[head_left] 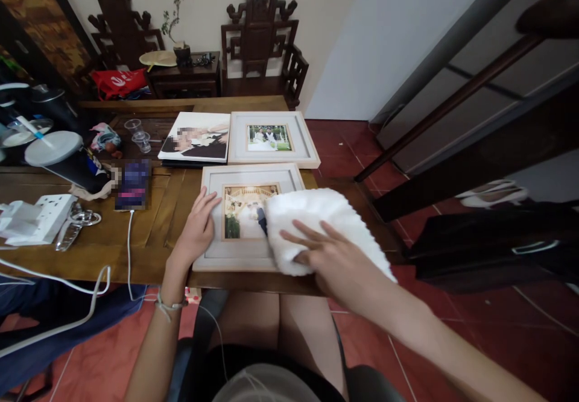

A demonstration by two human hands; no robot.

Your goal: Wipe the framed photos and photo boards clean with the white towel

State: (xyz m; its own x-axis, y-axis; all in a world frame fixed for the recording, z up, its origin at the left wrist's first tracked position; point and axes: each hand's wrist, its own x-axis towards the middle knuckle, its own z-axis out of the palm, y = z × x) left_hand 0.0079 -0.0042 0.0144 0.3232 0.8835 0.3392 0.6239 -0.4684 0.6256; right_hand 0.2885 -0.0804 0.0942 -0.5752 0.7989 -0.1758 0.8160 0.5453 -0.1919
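A picture frame with a pale wooden border, a white mat and a photo inside lies flat on the wooden table near its front edge. My left hand holds the frame by its left side, fingers over the border. Across the frame's right part is a white fluffy cloth, covering part of the photo and hanging past the frame's right side. My right hand presses on this cloth with fingers spread and one tucked into it. Behind lies a second pale picture frame, touching or nearly touching the first.
Left of the rear frame lies a photo album or panel. Further left are a phone on a cable, a power strip, a lidded black cup and clear plastic cups. A dark wooden chair stands beyond the table.
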